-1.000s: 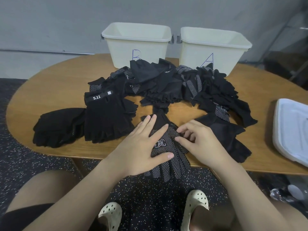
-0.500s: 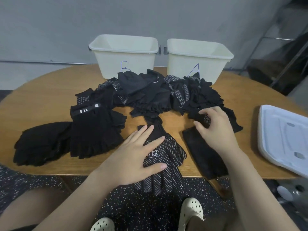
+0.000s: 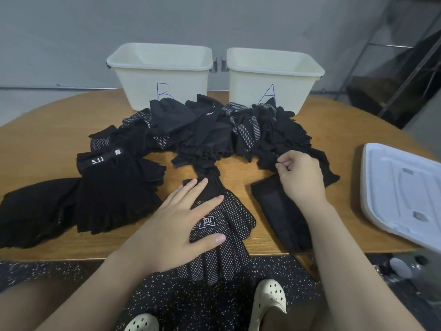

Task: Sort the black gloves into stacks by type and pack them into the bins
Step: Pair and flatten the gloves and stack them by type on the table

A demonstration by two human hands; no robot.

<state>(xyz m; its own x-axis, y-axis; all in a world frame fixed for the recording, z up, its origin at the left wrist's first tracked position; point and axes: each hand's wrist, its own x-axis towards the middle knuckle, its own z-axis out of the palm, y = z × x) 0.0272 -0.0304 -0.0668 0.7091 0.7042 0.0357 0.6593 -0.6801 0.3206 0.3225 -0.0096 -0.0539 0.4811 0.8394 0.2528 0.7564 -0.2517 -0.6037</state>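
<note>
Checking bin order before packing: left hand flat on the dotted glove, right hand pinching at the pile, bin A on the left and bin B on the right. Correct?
Not quite. The head view shows bin B left and bin A right. The left hand does lie flat on the dotted glove; the right hand pinches at the pile.

Left hand (image 3: 176, 225) presses dotted glove (image 3: 226, 225); right hand (image 3: 299, 177) pinches glove pile (image 3: 267, 139).

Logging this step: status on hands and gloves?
Left hand flat on dotted glove stack. Right hand pinching a glove from the unsorted pile. Bins unobstructed.
</note>
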